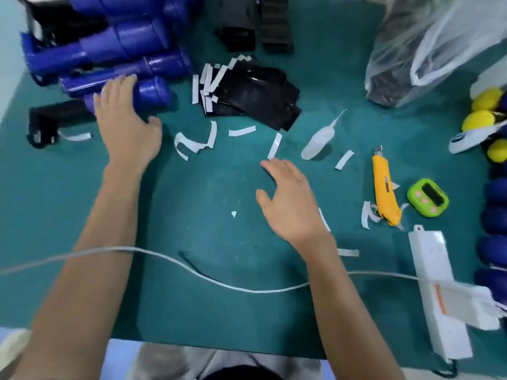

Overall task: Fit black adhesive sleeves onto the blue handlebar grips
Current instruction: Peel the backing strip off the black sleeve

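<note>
Blue handlebar grips [131, 42] lie stacked at the far left of the green mat, some with black sleeves on their left ends. My left hand [127, 119] rests over the nearest blue grip [152, 94], fingers spread on it, thumb below it. A loose pile of black adhesive sleeves [252, 94] with white backing strips lies in the middle, beyond my right hand [290, 201]. That hand hovers open above the mat, fingers apart, holding nothing.
Peeled white backing strips [192, 144] litter the mat. A yellow utility knife [384, 187], a green timer [428, 197], a white squeeze bottle [318, 141], a plastic bag [428, 50], yellow balls [480, 119] and a white box [439, 283] sit at the right. A white cable [219, 281] crosses my forearms.
</note>
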The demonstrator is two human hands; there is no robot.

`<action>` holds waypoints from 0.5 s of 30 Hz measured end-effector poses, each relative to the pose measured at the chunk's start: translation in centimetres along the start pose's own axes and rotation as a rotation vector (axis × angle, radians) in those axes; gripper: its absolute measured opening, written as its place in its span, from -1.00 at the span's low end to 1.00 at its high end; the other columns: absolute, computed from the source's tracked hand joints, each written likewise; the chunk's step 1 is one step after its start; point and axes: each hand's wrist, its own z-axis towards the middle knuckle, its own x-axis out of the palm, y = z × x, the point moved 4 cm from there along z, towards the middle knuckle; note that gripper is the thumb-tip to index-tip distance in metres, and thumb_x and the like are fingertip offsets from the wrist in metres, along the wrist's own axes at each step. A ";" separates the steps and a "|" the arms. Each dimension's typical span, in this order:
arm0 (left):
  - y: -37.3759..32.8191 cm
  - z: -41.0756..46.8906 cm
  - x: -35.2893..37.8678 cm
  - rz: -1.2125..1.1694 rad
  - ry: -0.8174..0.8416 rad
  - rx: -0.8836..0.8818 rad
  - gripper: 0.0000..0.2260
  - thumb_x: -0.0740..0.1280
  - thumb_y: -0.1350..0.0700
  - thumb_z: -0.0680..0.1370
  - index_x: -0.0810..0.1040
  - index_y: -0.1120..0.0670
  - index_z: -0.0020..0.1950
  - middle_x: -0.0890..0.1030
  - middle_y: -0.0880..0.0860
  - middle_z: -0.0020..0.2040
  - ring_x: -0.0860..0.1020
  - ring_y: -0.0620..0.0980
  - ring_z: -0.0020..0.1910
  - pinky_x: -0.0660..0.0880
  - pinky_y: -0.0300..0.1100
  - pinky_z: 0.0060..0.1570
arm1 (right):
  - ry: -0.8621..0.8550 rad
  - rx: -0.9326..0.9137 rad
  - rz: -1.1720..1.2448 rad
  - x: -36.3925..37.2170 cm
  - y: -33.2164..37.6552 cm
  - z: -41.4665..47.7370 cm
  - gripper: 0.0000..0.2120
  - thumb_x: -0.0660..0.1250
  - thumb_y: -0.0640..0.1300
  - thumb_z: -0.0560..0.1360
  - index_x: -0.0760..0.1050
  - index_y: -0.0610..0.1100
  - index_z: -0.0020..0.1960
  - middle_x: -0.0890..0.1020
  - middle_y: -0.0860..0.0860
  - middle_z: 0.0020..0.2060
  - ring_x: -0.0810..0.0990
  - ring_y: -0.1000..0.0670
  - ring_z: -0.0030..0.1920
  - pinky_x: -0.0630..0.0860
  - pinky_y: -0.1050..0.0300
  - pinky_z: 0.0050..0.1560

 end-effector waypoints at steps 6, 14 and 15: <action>1.2 0.9 0.1 0.298 -0.086 -0.053 -0.36 0.31 -0.13 0.45 0.36 -0.01 0.53 0.45 0.08 0.50 0.38 0.15 0.46 0.22 0.07 0.46 | 0.069 -0.033 -0.222 2.4 -0.2 0.3 -0.46 0.24 -0.12 0.64 0.29 -0.14 0.60 0.29 -0.05 0.60 0.17 -0.13 0.59 -0.05 -0.13 0.65; 1.2 0.7 -0.9 0.213 0.014 0.049 -0.43 0.45 -0.13 0.47 0.48 -0.03 0.47 0.50 0.08 0.42 0.39 0.21 0.40 0.19 0.01 0.46 | -0.014 -0.010 -0.238 2.5 0.5 0.2 -0.51 0.23 -0.15 0.64 0.37 -0.18 0.55 0.36 -0.12 0.57 0.25 -0.20 0.57 0.00 -0.19 0.63; 0.9 0.4 -1.2 0.193 0.003 0.066 -0.43 0.45 -0.13 0.48 0.49 -0.02 0.47 0.50 0.08 0.42 0.40 0.21 0.40 0.19 0.00 0.47 | -0.023 -0.009 -0.229 2.5 0.6 0.2 -0.52 0.23 -0.16 0.64 0.38 -0.19 0.55 0.37 -0.13 0.56 0.26 -0.21 0.56 0.00 -0.20 0.63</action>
